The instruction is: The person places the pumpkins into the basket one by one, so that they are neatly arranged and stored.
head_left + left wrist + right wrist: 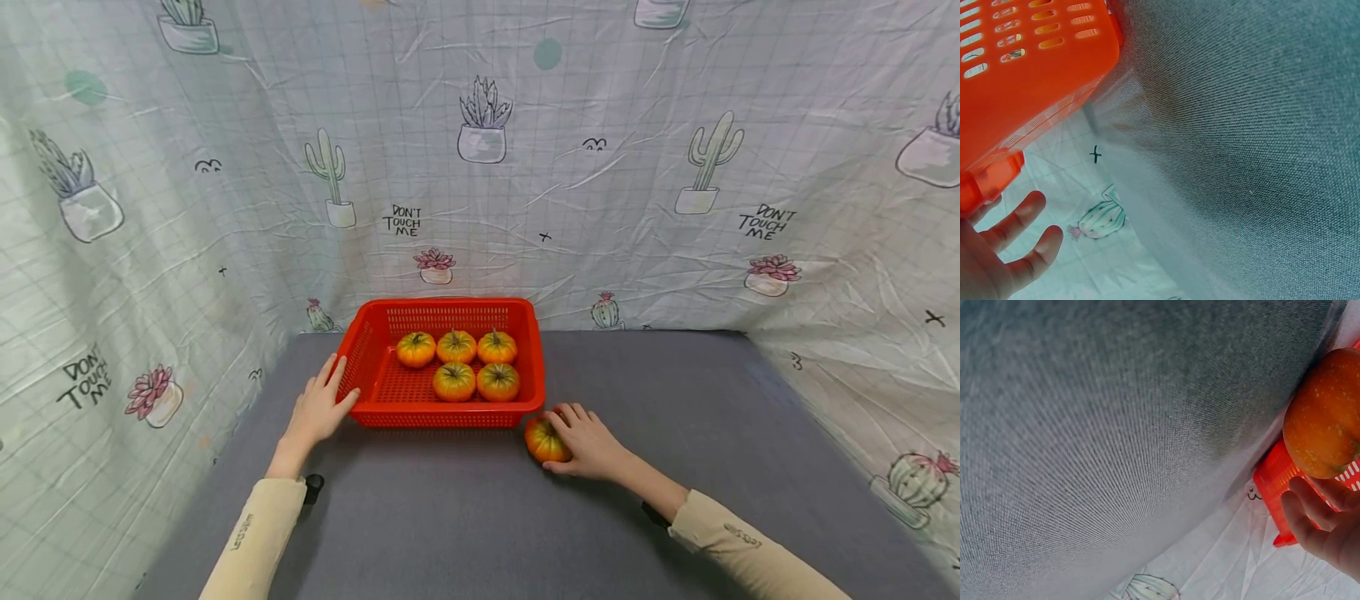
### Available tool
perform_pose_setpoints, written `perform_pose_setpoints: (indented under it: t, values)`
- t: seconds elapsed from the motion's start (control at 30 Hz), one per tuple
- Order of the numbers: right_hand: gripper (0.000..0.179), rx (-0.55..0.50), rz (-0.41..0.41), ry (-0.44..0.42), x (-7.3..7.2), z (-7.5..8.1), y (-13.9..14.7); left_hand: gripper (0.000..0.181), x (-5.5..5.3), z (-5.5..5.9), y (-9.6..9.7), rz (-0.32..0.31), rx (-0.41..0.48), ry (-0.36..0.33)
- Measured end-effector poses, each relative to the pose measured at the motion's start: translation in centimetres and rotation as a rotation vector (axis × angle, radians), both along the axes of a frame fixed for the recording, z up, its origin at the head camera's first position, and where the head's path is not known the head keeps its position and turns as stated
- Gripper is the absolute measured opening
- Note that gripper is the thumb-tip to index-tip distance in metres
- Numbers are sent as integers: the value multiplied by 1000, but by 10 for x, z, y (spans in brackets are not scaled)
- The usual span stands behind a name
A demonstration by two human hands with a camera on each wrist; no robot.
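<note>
A red plastic basket [442,410] with slotted walls holds several small orange-yellow pumpkins [454,382], grouped toward its middle and right. At its left side is my left hand [318,408], with fingertips resting on the rim near the front corner. The left wrist view shows some of its fingers [1038,250] spread apart below the rim. Just off the basket's front right corner, my right hand [588,442] grips another pumpkin [542,440], with fingers and thumb around its side. In the right wrist view, that pumpkin [1325,415] appears large, partly cut off by the frame edge.
Dark grey cloth [450,517] covers the table. A pale curtain [600,250] printed with potted cacti hangs behind the basket and along both sides.
</note>
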State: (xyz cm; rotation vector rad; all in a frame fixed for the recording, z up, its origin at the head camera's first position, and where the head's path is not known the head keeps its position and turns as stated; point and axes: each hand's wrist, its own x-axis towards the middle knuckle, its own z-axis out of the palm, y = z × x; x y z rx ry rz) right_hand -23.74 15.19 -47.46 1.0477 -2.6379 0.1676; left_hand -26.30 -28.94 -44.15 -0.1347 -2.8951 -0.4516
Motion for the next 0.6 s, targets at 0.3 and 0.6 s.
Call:
perform_pose_setpoints:
  t: [0.3, 0.6]
  values:
    - [65, -64, 20, 15, 4, 8, 1, 68, 0, 0, 0, 2, -2, -10]
    - [64, -102, -8, 42, 7, 23, 2, 68, 0, 0, 0, 3, -3, -11]
